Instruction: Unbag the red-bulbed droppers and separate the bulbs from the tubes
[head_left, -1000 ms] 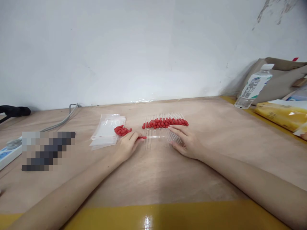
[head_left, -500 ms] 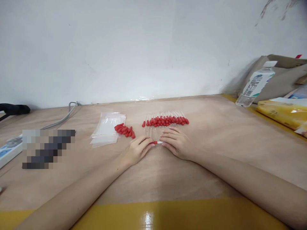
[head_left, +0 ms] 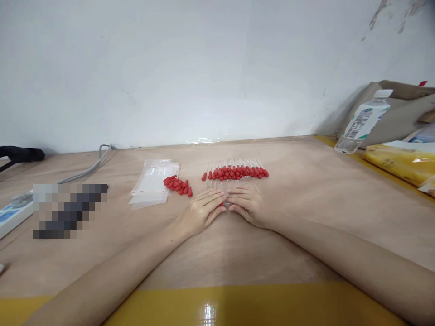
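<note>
Left hand: grip narrow, thumb and fingers pinched on a small red rubber-like bulb, mostly covered. Right hand: grip narrow, fingers closed around a thin clear tube, only a short bit visible. Bulb and tube sit between the two hands, fingertips nearly meeting, low over the brown wood-look table; whether the tube is inside the bulb, can't tell. Just beyond the fingers: loose thin clear tubes, partly hidden by the hands. Behind those, a row of red-bulbed clear droppers, bulbs toward the person. Left of the row, a small pile of loose red bulbs, touching a stack of clear flat plastic bags. Far right, a clear plastic bottle with white cap, tilted, near a yellow plastic packet. Far left, a white power strip and grey cable.
</note>
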### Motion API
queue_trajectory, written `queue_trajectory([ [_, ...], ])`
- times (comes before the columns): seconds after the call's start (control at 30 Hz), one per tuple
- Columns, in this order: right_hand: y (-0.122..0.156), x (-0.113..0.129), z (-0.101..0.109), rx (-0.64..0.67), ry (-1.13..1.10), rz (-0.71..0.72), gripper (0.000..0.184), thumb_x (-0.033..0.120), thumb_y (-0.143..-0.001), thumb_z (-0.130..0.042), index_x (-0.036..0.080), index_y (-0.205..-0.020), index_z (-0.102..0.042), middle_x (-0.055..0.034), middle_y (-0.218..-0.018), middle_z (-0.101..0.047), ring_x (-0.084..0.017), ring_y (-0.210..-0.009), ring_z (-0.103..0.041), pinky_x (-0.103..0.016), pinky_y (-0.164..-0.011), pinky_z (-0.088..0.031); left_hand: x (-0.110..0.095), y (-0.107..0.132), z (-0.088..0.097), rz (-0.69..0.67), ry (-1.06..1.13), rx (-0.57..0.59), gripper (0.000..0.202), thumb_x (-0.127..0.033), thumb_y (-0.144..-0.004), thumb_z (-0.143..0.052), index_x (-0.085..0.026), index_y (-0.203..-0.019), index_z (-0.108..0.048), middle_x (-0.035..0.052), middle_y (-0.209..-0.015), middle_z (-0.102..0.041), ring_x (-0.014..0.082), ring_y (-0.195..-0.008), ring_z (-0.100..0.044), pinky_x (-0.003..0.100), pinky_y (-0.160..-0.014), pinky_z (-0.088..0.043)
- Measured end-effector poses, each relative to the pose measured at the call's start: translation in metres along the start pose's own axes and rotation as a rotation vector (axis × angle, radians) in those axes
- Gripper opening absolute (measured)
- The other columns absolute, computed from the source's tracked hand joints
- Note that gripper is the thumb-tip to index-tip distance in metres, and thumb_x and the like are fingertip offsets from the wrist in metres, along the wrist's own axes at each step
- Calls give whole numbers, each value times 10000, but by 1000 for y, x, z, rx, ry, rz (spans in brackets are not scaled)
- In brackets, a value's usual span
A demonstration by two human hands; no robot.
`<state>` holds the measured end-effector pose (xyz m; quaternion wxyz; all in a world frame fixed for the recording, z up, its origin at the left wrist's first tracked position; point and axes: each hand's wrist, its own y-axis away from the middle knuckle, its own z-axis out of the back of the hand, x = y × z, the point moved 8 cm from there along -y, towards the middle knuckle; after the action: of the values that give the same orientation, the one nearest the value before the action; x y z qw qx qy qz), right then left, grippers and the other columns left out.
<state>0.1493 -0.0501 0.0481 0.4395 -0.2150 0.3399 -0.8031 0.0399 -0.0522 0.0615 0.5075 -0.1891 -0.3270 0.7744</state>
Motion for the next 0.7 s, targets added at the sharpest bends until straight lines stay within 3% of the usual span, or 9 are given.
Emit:
queue_trajectory([
  [0.3, -1, 11, 7, -38, -12, 53, 153, 216, -858, -484, 148, -886, -619, -88, -933, -679, -156, -909, -624, -336, -897, -486, -9, -3, 0, -58, -20, 13, 162, -179, -828, -531, -122, -961, -605, 101, -1002, -668, 186, -973, -616, 363, -902, -503],
  [0.7, 0, 24, 14, -7, 55, 152, 126, 169, -852, -483, 135, -852, -605, -84, -880, -679, -157, -959, -605, -314, -933, -477, -9, 1, 2, -19, 52, 75, 147, -174, -841, -499, -137, -936, -606, 84, -955, -683, 172, -955, -624, 385, -940, -469],
])
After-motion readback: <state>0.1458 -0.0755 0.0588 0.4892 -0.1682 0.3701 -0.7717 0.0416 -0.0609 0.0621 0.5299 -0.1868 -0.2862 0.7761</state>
